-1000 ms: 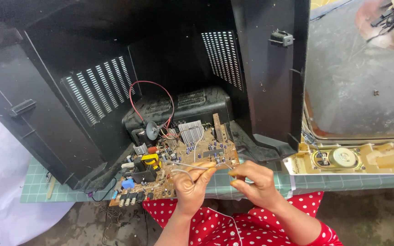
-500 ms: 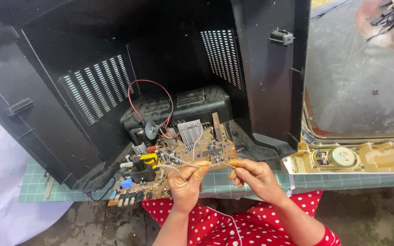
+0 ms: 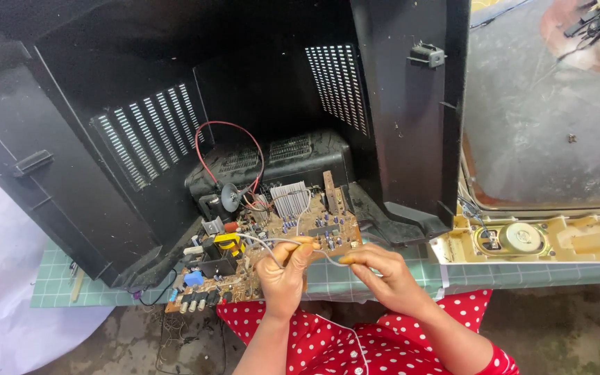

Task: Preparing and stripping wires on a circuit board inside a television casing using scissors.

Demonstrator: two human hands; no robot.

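**Thin grey wire pinched between both hands over the circuit board**

The left hand (image 3: 282, 271) is closed with fingertips pinched on a thin grey wire (image 3: 267, 244). The right hand (image 3: 382, 272) pinches the same wire at its 3 o'clock end, so a short span sags between them. The wire runs on toward 10 o'clock onto the circuit board (image 3: 272, 239), which lies at the mouth of the black television casing (image 3: 175, 139).

The wire looks light, limp and easily kinked; a pull would likely strain its joint on the board. Holding it close to the free end, as both hands do, seems safest. The board appears stiff but fragile, best gripped by its bare edges. A red wire (image 3: 227, 126) loops at 12 o'clock, and a round speaker (image 3: 519, 238) sits at 3 o'clock.
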